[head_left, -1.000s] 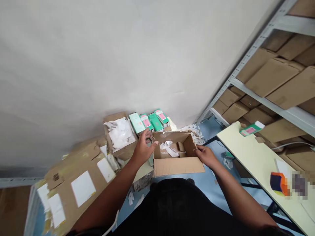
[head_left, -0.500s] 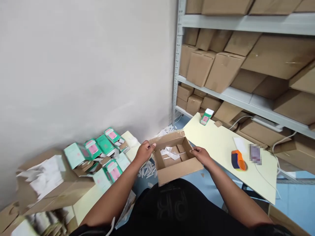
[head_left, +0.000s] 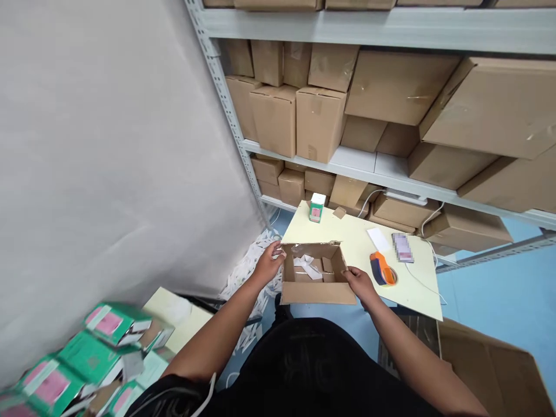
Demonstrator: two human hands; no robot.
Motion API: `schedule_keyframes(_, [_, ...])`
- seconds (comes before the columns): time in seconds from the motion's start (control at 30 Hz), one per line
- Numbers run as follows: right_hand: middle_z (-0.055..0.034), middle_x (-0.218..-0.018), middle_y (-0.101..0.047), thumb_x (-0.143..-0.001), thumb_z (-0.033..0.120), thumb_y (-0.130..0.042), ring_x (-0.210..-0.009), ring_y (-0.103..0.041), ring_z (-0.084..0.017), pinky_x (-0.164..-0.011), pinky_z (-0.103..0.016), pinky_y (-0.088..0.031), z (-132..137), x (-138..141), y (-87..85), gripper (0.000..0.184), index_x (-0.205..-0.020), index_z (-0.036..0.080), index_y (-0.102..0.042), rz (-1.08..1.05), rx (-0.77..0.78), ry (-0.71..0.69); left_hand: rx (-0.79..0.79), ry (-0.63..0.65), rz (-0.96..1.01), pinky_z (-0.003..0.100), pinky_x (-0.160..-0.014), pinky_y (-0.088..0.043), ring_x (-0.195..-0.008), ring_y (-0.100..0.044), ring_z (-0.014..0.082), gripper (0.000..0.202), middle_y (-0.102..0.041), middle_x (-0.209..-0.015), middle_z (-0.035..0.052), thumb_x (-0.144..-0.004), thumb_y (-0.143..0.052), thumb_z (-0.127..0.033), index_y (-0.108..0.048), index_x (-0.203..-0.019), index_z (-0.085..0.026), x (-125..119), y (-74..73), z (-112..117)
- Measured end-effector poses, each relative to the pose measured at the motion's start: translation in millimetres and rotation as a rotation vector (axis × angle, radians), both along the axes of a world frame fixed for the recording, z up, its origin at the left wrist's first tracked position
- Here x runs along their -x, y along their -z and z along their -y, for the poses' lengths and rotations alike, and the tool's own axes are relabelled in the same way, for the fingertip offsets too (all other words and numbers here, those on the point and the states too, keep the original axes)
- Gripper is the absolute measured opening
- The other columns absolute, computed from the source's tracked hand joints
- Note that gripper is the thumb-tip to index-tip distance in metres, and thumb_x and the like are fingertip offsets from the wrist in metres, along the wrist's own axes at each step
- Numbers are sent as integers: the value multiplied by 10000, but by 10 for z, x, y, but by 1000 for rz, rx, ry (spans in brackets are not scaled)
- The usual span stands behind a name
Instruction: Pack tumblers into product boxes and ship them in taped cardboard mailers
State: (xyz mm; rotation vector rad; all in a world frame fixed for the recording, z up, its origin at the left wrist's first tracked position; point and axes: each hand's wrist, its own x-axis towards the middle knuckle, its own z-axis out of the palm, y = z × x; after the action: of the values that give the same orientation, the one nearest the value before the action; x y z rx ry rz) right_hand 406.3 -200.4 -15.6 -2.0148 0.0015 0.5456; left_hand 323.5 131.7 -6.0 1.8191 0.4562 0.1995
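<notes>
While I watch from my remote seat, largest first:
Shelving: grey metal rack stacked with brown cartons.
Tabletop: pale yellow tabletop, near enough to take the box.
Box: open brown cardboard box, held level over the tabletop's near edge, paper scraps inside.
Left hand: grip closed on left wall.
Right hand: grip closed on right wall, steadying.
Tape: orange tape dispenser, just beside.

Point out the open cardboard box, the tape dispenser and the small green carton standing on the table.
open cardboard box [head_left: 317, 292]: head view, on its near outer wall.
tape dispenser [head_left: 382, 270]: head view, on its orange body.
small green carton [head_left: 316, 211]: head view, on its front face.
</notes>
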Motion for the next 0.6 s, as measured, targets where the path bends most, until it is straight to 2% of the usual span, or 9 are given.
schedule_keyframes(0.13, [-48,-870,-774,-788,523,-582,-858,-693,-265,-710,-307,-487,-46,-276,144,440,-994,199,-796,5,80,111,22,83,-13,413,-983,-542,-1175,-666,260,514,-649,-1354,130,-827,-673,-379,-597,-1307,-211,-508,130,-156])
schedule_keyframes(0.3, [-46,-800,-739,-796,531,-540,-812,-660,-253,-712,-311,-472,-174,-576,231,440,-924,178,-769,38,179,234,23,220,-62,405,-967,-540,-1031,-707,243,305,-746,-1117,99,-824,-651,-384,-678,-1063,-196,-1103,162,-500])
schedule_keyframes(0.4, [-43,-767,-723,-798,554,-521,-790,-651,-254,-713,-322,-480,-211,-703,227,439,-868,186,-749,62,240,247,-34,291,-99,383,-953,-533,-995,-711,233,245,-757,-1047,78,-834,-641,-363,-672,-1017,-202,-1518,82,-644])
schedule_keyframes(0.47, [-38,-752,-718,-800,567,-519,-782,-654,-256,-711,-328,-489,-215,-773,222,433,-852,198,-741,53,273,236,-140,325,-130,370,-933,-526,-996,-707,236,210,-755,-1059,75,-851,-640,-355,-663,-1001,-210,-1840,-9,-671])
schedule_keyframes(0.6, [-44,-806,-742,-818,590,-542,-837,-690,-265,-762,-350,-516,-172,-893,258,453,-931,203,-748,-18,294,184,-431,357,-211,369,-892,-501,-1030,-682,277,255,-740,-1101,101,-878,-654,-425,-626,-1015,-212,-2538,-231,-531])
